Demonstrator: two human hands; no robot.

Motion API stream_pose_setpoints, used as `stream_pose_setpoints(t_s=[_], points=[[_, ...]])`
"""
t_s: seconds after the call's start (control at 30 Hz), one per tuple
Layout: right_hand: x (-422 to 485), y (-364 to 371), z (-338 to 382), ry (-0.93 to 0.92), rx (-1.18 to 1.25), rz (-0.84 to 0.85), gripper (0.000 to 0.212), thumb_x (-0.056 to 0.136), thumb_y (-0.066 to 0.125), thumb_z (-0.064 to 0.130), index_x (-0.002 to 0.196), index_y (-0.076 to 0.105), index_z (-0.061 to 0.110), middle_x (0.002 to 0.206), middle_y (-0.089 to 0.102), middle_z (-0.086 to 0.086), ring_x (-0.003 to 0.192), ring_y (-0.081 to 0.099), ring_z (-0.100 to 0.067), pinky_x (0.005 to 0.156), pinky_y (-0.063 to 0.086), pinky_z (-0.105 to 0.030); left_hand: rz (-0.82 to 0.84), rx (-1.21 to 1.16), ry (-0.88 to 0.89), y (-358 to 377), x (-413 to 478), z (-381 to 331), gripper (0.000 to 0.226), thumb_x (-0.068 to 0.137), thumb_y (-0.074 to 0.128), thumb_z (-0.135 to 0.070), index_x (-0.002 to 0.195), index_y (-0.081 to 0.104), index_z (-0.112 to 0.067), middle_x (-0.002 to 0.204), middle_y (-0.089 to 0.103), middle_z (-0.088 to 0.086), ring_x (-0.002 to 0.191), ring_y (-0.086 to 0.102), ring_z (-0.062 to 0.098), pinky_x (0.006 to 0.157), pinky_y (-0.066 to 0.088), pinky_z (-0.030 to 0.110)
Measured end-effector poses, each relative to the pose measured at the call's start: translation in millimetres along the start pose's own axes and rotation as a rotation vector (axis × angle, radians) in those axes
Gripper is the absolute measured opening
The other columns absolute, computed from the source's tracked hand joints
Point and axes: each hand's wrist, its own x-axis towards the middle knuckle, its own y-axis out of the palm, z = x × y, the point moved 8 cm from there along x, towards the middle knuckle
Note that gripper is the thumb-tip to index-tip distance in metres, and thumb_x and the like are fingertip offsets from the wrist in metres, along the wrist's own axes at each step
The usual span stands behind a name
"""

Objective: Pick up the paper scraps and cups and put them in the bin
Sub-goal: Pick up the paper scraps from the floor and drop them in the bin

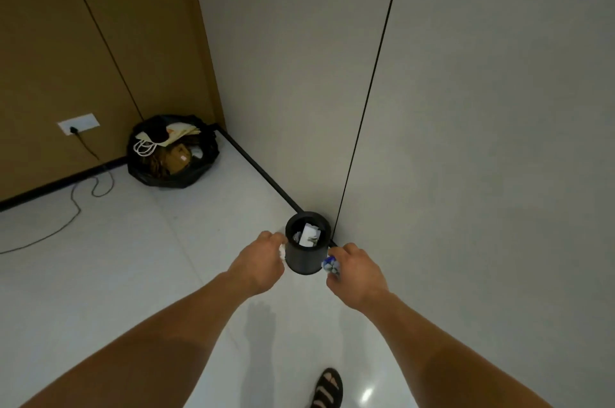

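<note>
Two loads: I am holding one either side of the small black cylindrical bin (306, 263), which is standing on the glossy white floor (133, 258) against the grey wall (466, 141).
Left hand (258, 263): clenching a crumpled white paper scrap (282, 254), just beside the rim.
Right hand (356, 274): pinching a crumpled blue-and-white piece (330, 264); paper or cup, I cannot tell.
Bin contents: white paper pieces (307, 234) lying inside.
Step, my judgement: I am aiming each fist squarely over the narrow mouth before letting go.
</note>
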Motion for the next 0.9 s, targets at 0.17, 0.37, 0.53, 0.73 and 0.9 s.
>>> stream_pose_setpoints(t_s=[0.17, 0.37, 0.53, 0.73, 0.9], points=[[91.7, -19.1, -2.4, -0.018, 0.013, 0.021, 0.049, 0.091, 0.051, 0.030, 0.139, 0.044, 0.024, 0.134, 0.045, -0.003, 0.118, 0.046, -0.023, 0.094, 0.045, -0.032, 0.002, -0.025, -0.041, -29.4, 79.4, 5.8, 0.046, 0.094, 0.049, -0.012, 0.139, 0.042, -0.019, 0.135, 0.046, 0.007, 0.114, 0.055, 0.025, 0.099, 0.044, 0.032], [174.8, -22.7, -10.6, 0.022, 0.013, 0.047, 0.048, 0.093, 0.051, 0.030, 0.140, 0.044, 0.024, 0.136, 0.044, -0.004, 0.122, 0.045, -0.024, 0.099, 0.043, -0.032, 0.051, -0.004, 0.014, -36.6, 169.5, 8.9, 0.045, 0.093, 0.050, -0.015, 0.137, 0.043, -0.020, 0.134, 0.046, 0.008, 0.112, 0.055, 0.026, 0.095, 0.045, 0.032], [243.7, 1.1, -24.1, 0.132, 0.028, 0.069, 0.048, 0.093, 0.053, 0.033, 0.139, 0.044, 0.024, 0.135, 0.045, -0.003, 0.121, 0.046, -0.022, 0.097, 0.046, -0.032, 0.139, -0.017, 0.101, -26.9, 263.9, 30.6, 0.050, 0.092, 0.051, -0.015, 0.140, 0.039, -0.021, 0.134, 0.046, 0.009, 0.114, 0.053, 0.027, 0.097, 0.045, 0.034], [319.4, 50.7, -38.4, 0.341, 0.067, 0.138, 0.048, 0.092, 0.052, 0.037, 0.137, 0.042, 0.027, 0.132, 0.047, -0.001, 0.117, 0.047, -0.020, 0.094, 0.046, -0.029, 0.284, -0.028, 0.213, -2.5, 375.9, 75.6, 0.059, 0.092, 0.053, -0.017, 0.145, 0.030, -0.025, 0.134, 0.047, 0.007, 0.114, 0.054, 0.024, 0.087, 0.041, 0.024], [370.3, 106.5, -65.2, 0.446, 0.121, 0.174, 0.043, 0.089, 0.054, 0.036, 0.131, 0.046, 0.030, 0.124, 0.050, 0.003, 0.111, 0.050, -0.015, 0.089, 0.049, -0.026, 0.415, 0.026, 0.249, 50.8, 453.7, 110.3, 0.055, 0.094, 0.052, -0.022, 0.144, 0.031, -0.022, 0.138, 0.044, 0.006, 0.117, 0.052, 0.023, 0.091, 0.042, 0.027]])
